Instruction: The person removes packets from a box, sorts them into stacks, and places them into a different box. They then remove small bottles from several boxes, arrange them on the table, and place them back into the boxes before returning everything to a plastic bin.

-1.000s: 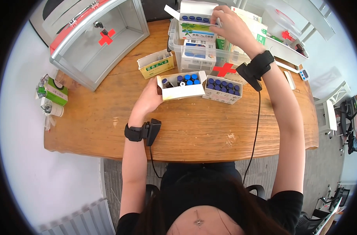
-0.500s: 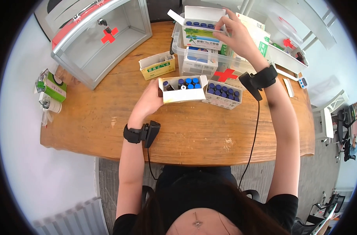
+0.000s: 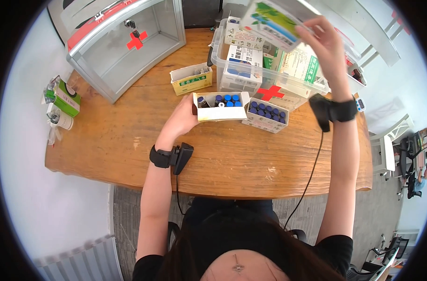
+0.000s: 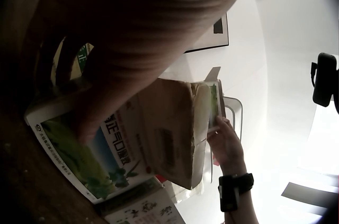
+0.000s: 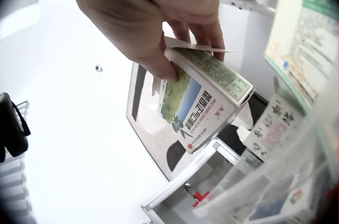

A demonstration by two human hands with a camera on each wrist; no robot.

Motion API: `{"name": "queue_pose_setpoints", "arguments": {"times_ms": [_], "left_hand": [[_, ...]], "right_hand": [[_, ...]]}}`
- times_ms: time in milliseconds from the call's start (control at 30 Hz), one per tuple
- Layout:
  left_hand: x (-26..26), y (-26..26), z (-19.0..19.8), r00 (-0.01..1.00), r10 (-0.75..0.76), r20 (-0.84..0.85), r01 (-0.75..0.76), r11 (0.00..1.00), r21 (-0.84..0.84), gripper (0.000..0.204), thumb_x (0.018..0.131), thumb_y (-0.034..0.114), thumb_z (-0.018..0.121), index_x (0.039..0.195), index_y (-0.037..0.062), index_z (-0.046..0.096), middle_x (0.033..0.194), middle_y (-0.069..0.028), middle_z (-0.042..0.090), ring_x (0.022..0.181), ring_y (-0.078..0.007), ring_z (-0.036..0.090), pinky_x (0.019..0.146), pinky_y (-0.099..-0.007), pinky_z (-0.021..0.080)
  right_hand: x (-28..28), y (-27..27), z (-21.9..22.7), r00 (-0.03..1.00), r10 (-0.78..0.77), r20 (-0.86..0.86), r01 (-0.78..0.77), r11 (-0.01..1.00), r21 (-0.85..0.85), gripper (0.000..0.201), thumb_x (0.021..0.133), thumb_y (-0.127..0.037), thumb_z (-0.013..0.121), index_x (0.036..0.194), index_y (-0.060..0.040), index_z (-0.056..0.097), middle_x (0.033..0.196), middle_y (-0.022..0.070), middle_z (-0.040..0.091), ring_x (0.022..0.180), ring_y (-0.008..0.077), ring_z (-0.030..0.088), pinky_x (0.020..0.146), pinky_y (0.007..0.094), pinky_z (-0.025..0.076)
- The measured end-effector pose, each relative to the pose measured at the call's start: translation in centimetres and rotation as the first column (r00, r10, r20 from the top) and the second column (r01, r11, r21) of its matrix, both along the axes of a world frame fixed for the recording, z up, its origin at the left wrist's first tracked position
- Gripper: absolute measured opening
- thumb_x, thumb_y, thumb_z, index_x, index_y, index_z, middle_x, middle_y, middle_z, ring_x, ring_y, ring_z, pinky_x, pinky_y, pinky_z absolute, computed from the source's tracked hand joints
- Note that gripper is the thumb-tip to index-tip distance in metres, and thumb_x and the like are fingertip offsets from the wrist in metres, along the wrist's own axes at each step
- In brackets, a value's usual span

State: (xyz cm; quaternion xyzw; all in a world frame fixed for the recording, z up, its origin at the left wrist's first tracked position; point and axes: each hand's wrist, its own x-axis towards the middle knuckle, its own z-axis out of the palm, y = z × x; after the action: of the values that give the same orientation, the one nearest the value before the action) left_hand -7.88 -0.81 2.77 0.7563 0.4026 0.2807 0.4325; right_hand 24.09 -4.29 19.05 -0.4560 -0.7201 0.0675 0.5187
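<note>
My right hand (image 3: pixel 326 44) holds a medicine carton (image 3: pixel 276 23) up above the clear plastic bin (image 3: pixel 271 92). Green and blue print covers its side, and in the right wrist view the thumb presses the printed face of that carton (image 5: pixel 198 99). At the table, my left hand (image 3: pixel 180 118) grips the left end of an open white carton (image 3: pixel 220 114). Blue-capped vials (image 3: pixel 229 104) stand inside, one leaning at the left. The left wrist view shows my thumb across that carton's green-and-blue face (image 4: pixel 127 150). Touching its right end is a box of dark-blue-capped vials (image 3: pixel 265 122).
A yellow-green box (image 3: pixel 191 83) stands open behind the left hand. Further left is a clear-fronted first-aid case (image 3: pixel 124 56) with a red lid edge. A green box (image 3: pixel 66 103) sits at the table's left edge. More medicine boxes (image 3: pixel 244 61) fill the bin.
My right hand has lifted the green-and-blue carton from the bin, up and to the right, tilting it. A flower-patterned box behind it now shows. The left hand stays put.
</note>
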Motion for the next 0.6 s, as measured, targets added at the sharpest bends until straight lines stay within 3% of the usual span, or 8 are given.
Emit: {"name": "queue_pose_setpoints", "arguments": {"times_ms": [100, 167, 267, 400, 467, 600], "left_hand": [[0.1, 0.2, -0.3, 1.000, -0.018, 0.019, 0.017, 0.999, 0.027, 0.048, 0.078, 0.013, 0.070, 0.119, -0.0017, 0.050, 0.117, -0.0178, 0.057, 0.106, -0.0271, 0.057, 0.089, -0.0345, 0.045], [0.3, -0.1, 0.0, 0.999, -0.022, 0.037, 0.022, 1.000, 0.014, 0.048, 0.078, 0.014, 0.070, 0.119, -0.0018, 0.050, 0.116, -0.0180, 0.058, 0.107, -0.0273, 0.057, 0.089, -0.0347, 0.045], [0.4, -0.3, 0.3, 1.000, -0.009, 0.027, 0.009, 1.000, 0.000, 0.048, 0.079, 0.016, 0.070, 0.119, -0.0021, 0.050, 0.114, -0.0174, 0.059, 0.105, -0.0276, 0.058, 0.088, -0.0341, 0.045], [0.2, 0.0, 0.0, 1.000, 0.007, 0.005, -0.007, 1.000, 0.000, 0.046, 0.081, 0.017, 0.069, 0.119, -0.0025, 0.050, 0.113, -0.0170, 0.061, 0.102, -0.0268, 0.060, 0.086, -0.0331, 0.046], [0.2, -0.2, 0.1, 1.000, 0.007, -0.025, -0.007, 1.000, 0.001, 0.046, 0.081, 0.017, 0.068, 0.118, -0.0027, 0.050, 0.113, -0.0170, 0.061, 0.102, -0.0260, 0.060, 0.086, -0.0328, 0.046], [0.3, 0.1, -0.5, 1.000, 0.000, -0.013, 0.000, 1.000, -0.027, 0.047, 0.082, 0.015, 0.068, 0.120, -0.0037, 0.049, 0.114, -0.0170, 0.062, 0.104, -0.0223, 0.059, 0.088, -0.0328, 0.046]], "right_hand": [[0.6, -4.3, 1.5, 0.993, 0.098, -0.072, -0.096, 0.995, 0.029, 0.013, 0.088, -0.009, 0.064, 0.094, -0.0028, 0.055, 0.092, 0.0026, 0.058, 0.092, 0.0085, 0.054, 0.077, 0.0213, 0.043], [1.1, -7.2, 1.8, 0.992, -0.038, -0.117, 0.038, 0.999, -0.004, 0.014, 0.085, -0.008, 0.067, 0.089, -0.0014, 0.055, 0.084, -0.0002, 0.054, 0.080, 0.0085, 0.050, 0.071, 0.0214, 0.041], [2.1, -10.4, 0.7, 0.991, -0.098, -0.088, 0.094, 0.994, -0.049, 0.013, 0.085, -0.005, 0.066, 0.089, -0.0016, 0.054, 0.085, 0.0009, 0.054, 0.083, 0.0088, 0.050, 0.072, 0.0226, 0.041], [1.4, -13.6, -1.4, 0.980, -0.078, -0.183, 0.048, 0.985, -0.165, 0.011, 0.084, 0.001, 0.064, 0.084, -0.0022, 0.053, 0.084, 0.0007, 0.051, 0.086, 0.0096, 0.048, 0.074, 0.0232, 0.040], [1.1, -14.3, -2.0, 0.996, -0.072, -0.044, 0.063, 0.980, -0.191, 0.012, 0.083, 0.001, 0.065, 0.083, -0.0022, 0.054, 0.086, 0.0006, 0.049, 0.087, 0.0102, 0.049, 0.077, 0.0238, 0.041], [-0.9, -14.9, -3.1, 0.998, -0.039, -0.047, 0.029, 0.981, -0.193, 0.012, 0.081, 0.002, 0.066, 0.083, -0.0014, 0.054, 0.089, 0.0015, 0.047, 0.086, 0.0108, 0.050, 0.081, 0.0251, 0.042]]}}
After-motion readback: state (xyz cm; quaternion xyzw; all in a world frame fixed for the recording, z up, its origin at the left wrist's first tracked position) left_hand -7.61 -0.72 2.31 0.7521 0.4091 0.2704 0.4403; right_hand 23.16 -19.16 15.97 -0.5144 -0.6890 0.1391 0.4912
